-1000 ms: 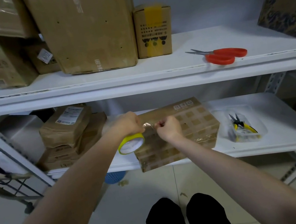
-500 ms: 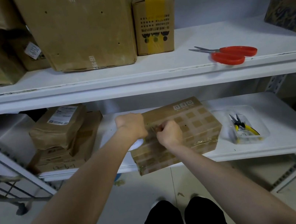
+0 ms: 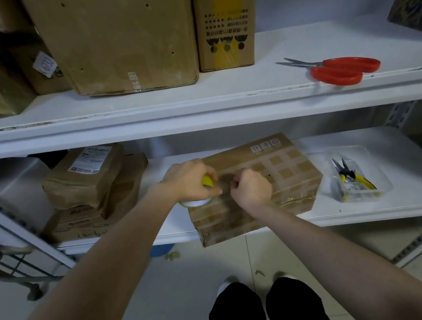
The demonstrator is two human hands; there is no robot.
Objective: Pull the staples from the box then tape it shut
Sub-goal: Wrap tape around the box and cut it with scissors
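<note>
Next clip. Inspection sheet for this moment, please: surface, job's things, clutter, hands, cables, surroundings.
Surface: white lower shelf; the box's near corner overhangs its front edge.
Job's things: box, glossy brown tape across it; tape roll; pliers in a clear tray; red scissors on the upper shelf.
Clutter: brown parcels stacked at left.
Hands: left hand grips the tape roll; right hand rests curled on the box top, what it pinches unclear.
Cables: nothing seen.
Surroundings: cartons above; tiled floor; wire cart at left.
</note>
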